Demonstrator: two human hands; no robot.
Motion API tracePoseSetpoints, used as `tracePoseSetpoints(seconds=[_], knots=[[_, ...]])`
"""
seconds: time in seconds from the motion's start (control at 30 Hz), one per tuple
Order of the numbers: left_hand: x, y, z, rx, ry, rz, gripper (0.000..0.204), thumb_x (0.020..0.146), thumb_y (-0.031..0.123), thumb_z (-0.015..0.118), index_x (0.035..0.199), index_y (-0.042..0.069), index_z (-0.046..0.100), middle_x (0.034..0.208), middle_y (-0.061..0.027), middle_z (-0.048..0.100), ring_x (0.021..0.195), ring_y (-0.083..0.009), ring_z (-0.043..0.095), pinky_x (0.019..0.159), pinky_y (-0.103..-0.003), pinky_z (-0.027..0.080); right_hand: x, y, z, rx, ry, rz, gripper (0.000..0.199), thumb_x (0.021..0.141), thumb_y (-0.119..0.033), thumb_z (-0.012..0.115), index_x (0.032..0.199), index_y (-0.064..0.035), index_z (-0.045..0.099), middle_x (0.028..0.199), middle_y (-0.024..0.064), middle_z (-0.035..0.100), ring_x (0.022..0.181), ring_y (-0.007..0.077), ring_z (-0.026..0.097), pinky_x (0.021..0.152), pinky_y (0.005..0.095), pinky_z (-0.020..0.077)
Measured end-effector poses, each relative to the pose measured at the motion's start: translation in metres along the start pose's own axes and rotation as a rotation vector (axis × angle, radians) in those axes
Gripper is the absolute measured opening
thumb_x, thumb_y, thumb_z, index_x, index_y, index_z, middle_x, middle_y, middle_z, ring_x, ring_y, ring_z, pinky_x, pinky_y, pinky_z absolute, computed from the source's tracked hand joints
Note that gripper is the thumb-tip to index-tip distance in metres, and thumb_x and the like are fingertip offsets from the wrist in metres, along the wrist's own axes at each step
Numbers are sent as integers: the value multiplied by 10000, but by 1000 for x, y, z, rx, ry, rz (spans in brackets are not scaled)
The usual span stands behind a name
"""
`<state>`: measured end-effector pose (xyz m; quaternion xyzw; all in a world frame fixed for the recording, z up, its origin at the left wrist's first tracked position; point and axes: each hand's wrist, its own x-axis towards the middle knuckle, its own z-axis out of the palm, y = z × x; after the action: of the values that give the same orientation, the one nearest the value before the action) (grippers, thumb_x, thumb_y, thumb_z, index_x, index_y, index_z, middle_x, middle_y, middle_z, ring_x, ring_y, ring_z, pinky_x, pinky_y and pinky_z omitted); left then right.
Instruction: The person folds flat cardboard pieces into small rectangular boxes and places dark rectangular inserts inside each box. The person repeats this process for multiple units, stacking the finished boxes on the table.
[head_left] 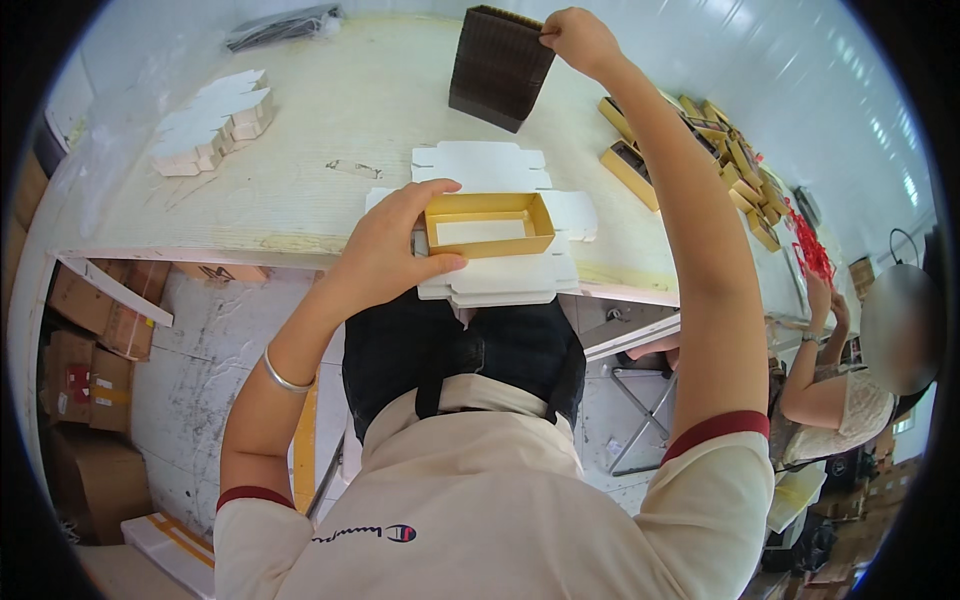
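A gold open-topped rectangular box (pixel 490 247) with a pale patch on its inner floor rests on a stack of white flat carton blanks (pixel 480 165) at the table's front edge. My left hand (pixel 385 240) grips the box's left end, thumb at the near side and fingers at the far side. Farther off, a tall dark brown stack of thin, ridged pieces (pixel 498 72) stands on the table. At its upper right corner my right hand (pixel 582 42) is closed in a pinch. Whether it has one piece or several is hidden.
White folded cartons (pixel 215 120) lie at the left, a dark plastic-wrapped bundle (pixel 285 25) behind. Several gold boxes (pixel 632 172), some with dark contents, crowd the right beside red ribbons (pixel 812 245). A co-worker (pixel 825 400) sits there. Cardboard boxes (pixel 85 375) stand below left.
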<state>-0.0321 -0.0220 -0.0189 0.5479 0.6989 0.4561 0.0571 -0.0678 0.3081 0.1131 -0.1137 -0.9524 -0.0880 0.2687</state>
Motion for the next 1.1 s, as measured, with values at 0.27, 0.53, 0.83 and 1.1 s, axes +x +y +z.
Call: tracePoseSetpoints(seconds=[0.27,0.53,0.83,1.1], knots=[[-1,4,-1,17,8,-48,687,714,219,777,1297,70,445,1227,-152,517,1122,-274,518,974,-355,426,-22,-11,-47,788,317,51,185,795,-172,657,805,13,657,690,180,618,659,264,606,657,352,479],[12,4,-8,112,-121,43,819,687,178,784,1393,172,369,1209,-174,483,1116,-291,493,952,-367,441,-172,-13,-75,1489,-852,287,333,912,-238,573,1111,29,553,963,74,628,811,126,615,654,286,508],[21,16,-1,225,-189,102,716,712,164,742,1352,134,423,1194,-98,514,1107,-258,486,950,-359,433,-188,-41,-53,1282,-882,611,370,919,-328,551,1007,31,540,691,81,564,497,152,541,421,278,474],[23,19,-10,159,-278,-41,662,726,184,729,1326,107,460,1270,-107,491,1179,-268,463,990,-341,409,-209,-42,-78,850,-535,-220,424,836,-318,659,1185,-85,594,971,100,594,828,195,544,723,303,456]])
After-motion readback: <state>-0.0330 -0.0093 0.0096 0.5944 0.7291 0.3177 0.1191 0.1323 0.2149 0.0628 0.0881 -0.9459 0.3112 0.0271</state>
